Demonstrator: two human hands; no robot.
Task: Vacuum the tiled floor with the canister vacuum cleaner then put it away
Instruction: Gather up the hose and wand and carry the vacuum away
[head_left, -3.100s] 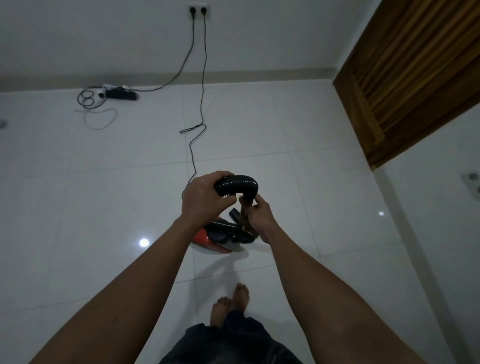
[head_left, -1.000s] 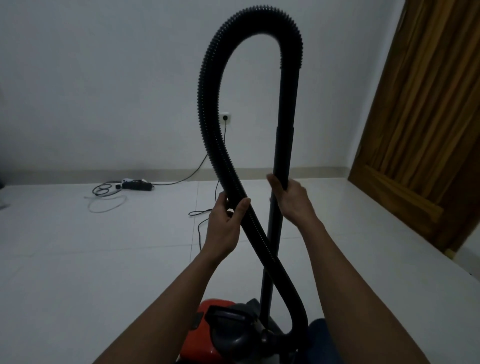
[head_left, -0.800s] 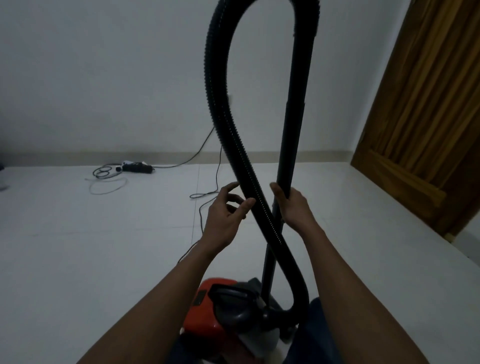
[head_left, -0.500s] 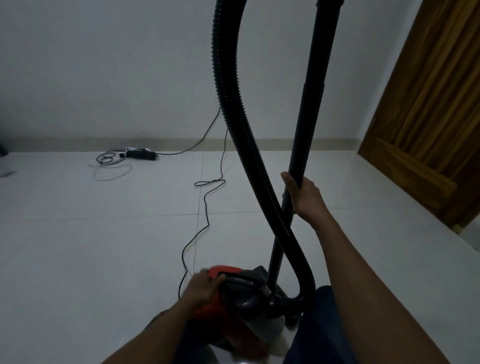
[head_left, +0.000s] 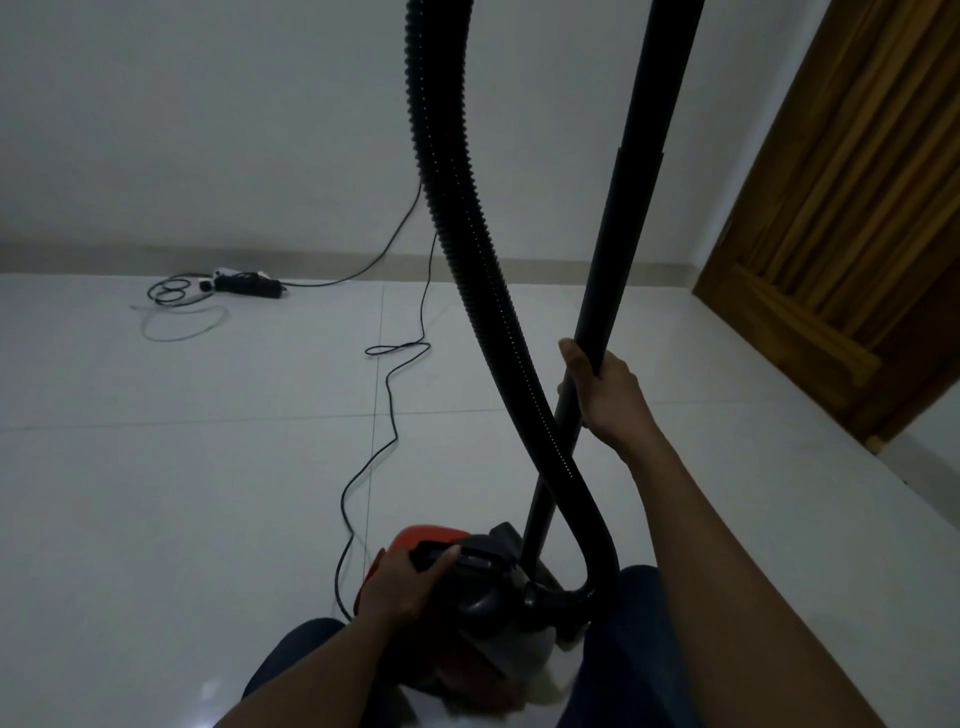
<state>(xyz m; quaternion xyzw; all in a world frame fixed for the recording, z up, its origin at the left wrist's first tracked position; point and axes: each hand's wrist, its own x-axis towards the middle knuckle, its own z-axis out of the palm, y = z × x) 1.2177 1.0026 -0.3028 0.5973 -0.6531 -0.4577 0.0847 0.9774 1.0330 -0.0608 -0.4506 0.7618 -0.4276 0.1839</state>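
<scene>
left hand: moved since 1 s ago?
Yes. The left hand let go of the ribbed hose and dropped to the handle of the red canister on the floor; the right hand keeps its grip on the wand.

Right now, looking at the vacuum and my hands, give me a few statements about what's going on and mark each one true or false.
1. The right hand grips the rigid tube. True.
2. The left hand is holding the ribbed hose. False: it rests on the handle on top of the vacuum cleaner.
3. The power cord is wound up on the vacuum. False: it trails loose across the tiled floor towards the wall.
4. A power strip lies on the floor near the far wall. True.
5. The wooden door is on the left side of the room. False: it is on the right.
</scene>
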